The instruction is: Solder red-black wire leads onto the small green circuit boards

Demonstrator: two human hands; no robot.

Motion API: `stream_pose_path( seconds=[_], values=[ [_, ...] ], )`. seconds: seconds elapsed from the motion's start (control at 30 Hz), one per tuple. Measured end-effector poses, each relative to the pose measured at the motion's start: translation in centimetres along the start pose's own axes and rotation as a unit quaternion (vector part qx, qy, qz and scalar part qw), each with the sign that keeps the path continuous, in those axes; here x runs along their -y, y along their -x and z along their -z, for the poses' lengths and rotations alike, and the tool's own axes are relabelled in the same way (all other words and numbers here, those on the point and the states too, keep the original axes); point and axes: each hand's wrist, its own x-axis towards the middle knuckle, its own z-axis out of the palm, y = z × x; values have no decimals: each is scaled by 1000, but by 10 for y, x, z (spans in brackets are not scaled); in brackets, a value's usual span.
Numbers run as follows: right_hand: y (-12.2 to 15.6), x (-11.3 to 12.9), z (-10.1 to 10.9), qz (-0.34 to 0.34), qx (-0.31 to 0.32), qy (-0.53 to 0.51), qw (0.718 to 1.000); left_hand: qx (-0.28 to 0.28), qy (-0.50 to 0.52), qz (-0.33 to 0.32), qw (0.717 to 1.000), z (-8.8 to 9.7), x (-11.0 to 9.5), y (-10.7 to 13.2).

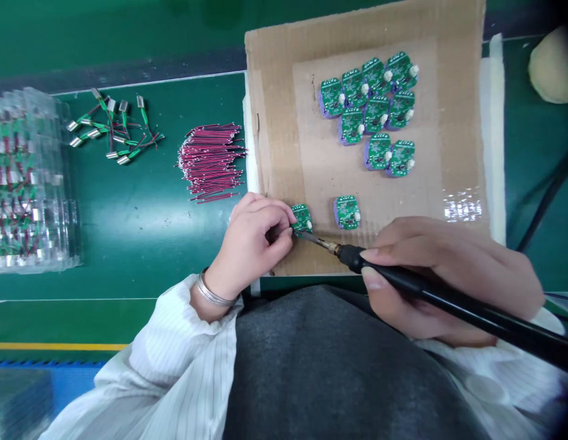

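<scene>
1. A small green circuit board (302, 218) is pinched at its edge by the left hand (251, 235), thumb and fingers pressed together, above the lower edge of a cardboard sheet (274, 122).
2. The tip of a soldering iron (449, 299) is held at the board's lower edge; contact cannot be told. The iron is gripped like a pen by the right hand (430, 275), its fingers curled around the black handle.
3. Ten more green boards (376, 113) with white parts are laid on the cardboard, nine clustered and one apart. Whether they are finished cannot be told.
4. On the green table (128, 244), a bundle of loose red-and-black wires (210, 162) lies unattached, beside wired metal-cased components (114, 125) and a stacked clear plastic tray (27, 183).
</scene>
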Motion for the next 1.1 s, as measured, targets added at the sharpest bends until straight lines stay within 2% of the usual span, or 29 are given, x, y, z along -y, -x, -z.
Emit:
stream_pose_path(
  seconds=[0.37, 1.1],
  values=[
    [2, 1, 1, -9, 7, 12, 1000, 2, 0, 2, 1000, 0, 0, -1],
    [2, -1, -2, 22, -10, 18, 1000, -1, -11, 5, 1000, -1, 1, -1]
  ],
)
